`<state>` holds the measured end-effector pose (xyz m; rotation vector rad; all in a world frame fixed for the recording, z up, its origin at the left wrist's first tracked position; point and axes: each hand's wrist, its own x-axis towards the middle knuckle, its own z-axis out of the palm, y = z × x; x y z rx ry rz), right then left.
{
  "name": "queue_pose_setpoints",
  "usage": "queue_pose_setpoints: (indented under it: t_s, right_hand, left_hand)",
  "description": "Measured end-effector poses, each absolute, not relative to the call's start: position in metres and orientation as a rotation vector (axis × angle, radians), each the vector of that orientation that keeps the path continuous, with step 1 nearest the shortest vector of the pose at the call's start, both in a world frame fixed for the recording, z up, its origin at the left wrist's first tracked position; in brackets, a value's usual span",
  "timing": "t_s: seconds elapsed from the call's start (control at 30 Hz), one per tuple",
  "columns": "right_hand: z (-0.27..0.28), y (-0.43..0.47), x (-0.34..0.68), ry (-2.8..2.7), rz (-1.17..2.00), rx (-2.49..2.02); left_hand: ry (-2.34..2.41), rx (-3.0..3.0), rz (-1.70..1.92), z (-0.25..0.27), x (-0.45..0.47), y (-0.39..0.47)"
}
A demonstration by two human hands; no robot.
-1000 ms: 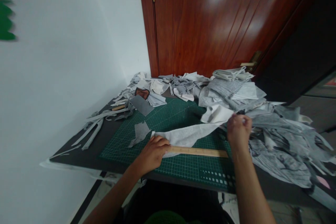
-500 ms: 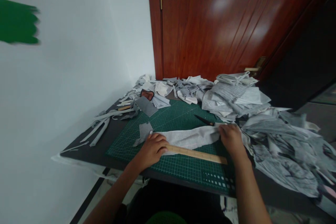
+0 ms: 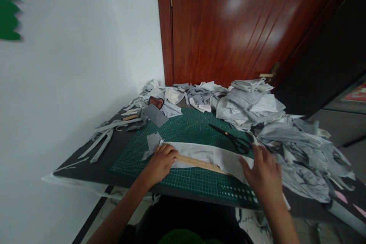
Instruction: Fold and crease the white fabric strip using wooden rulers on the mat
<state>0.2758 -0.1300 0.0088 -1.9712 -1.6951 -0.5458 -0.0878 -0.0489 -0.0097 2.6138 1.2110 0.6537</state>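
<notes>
A long light-grey fabric strip [image 3: 206, 152] lies across the green cutting mat [image 3: 185, 129], and a wooden ruler [image 3: 200, 163] is partly covered by its lower edge. My left hand [image 3: 163, 159] presses down on the strip's left end and the ruler's end, fingers close together. Over the strip's right part, my right hand [image 3: 265, 167] is spread, thumb apart from the fingers; the fabric beneath it is partly hidden. Black scissors [image 3: 228, 134] rest on the mat beyond the strip, close to my right fingertips. A small grey scrap [image 3: 152, 145] touches the left end.
Piled grey fabric [image 3: 248, 103] rises at the back right, with a loose heap [image 3: 305, 160] beside my right arm. Offcuts [image 3: 200, 95] line the table's back. Narrow strips [image 3: 101, 143] lie on the left. A white wall [image 3: 85, 65] and wooden door [image 3: 217, 26] border the table.
My right hand has moved right and toward me, and its fingers have opened. The strip's right part has come down over the ruler, leaving the whole scissors in sight. The view has shifted slightly.
</notes>
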Motion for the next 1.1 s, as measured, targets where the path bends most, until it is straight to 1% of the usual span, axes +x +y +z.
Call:
queue_pose_setpoints:
  t_s: [0.1, 0.13, 0.2, 0.3, 0.37, 0.43, 0.53, 0.63, 0.7, 0.83, 0.9, 0.97, 1.1]
  right_hand:
    - [-0.013, -0.133, 0.246, -2.113, -0.164, -1.615]
    - [-0.019, -0.134, 0.237, -2.207, -0.103, -1.572]
    - [-0.024, -0.134, 0.224, -2.267, -0.106, -1.644]
    - [-0.024, -0.139, 0.215, -2.270, -0.203, -1.788]
    - [-0.023, -0.148, 0.215, -2.283, -0.238, -1.773]
    - [-0.027, -0.161, 0.218, -2.268, -0.203, -1.708]
    - [-0.038, -0.178, 0.223, -2.189, -0.082, -1.635]
    - [-0.040, -0.185, 0.225, -2.135, -0.093, -1.693]
    - [-0.030, -0.182, 0.227, -2.178, -0.105, -1.706]
    - [0.000, -0.158, 0.231, -2.343, 0.005, -1.537]
    - [0.007, -0.140, 0.231, -2.367, 0.047, -1.503]
    - [0.004, -0.125, 0.230, -2.342, 0.075, -1.530]
    - [-0.017, -0.116, 0.231, -2.232, 0.026, -1.630]
  left_hand:
    - [1.238, 2.611, 0.659, -0.009, -0.089, -0.047]
    - [1.222, 2.617, 0.655, -0.009, -0.090, -0.046]
    - [1.157, 2.629, 0.630, -0.010, -0.094, -0.043]
    - [1.028, 2.634, 0.559, -0.008, -0.100, -0.040]
    - [0.951, 2.635, 0.521, -0.005, -0.101, -0.041]
    - [0.912, 2.641, 0.512, -0.003, -0.101, -0.044]
    - [0.956, 2.657, 0.552, -0.003, -0.099, -0.050]
    - [1.021, 2.675, 0.580, -0.006, -0.096, -0.054]
    - [1.066, 2.679, 0.598, -0.010, -0.095, -0.053]
    - [1.195, 2.650, 0.677, -0.016, -0.096, -0.049]
    - [1.207, 2.645, 0.700, -0.017, -0.097, -0.048]
    - [1.207, 2.657, 0.714, -0.017, -0.098, -0.048]
    - [1.310, 2.670, 0.748, -0.016, -0.098, -0.054]
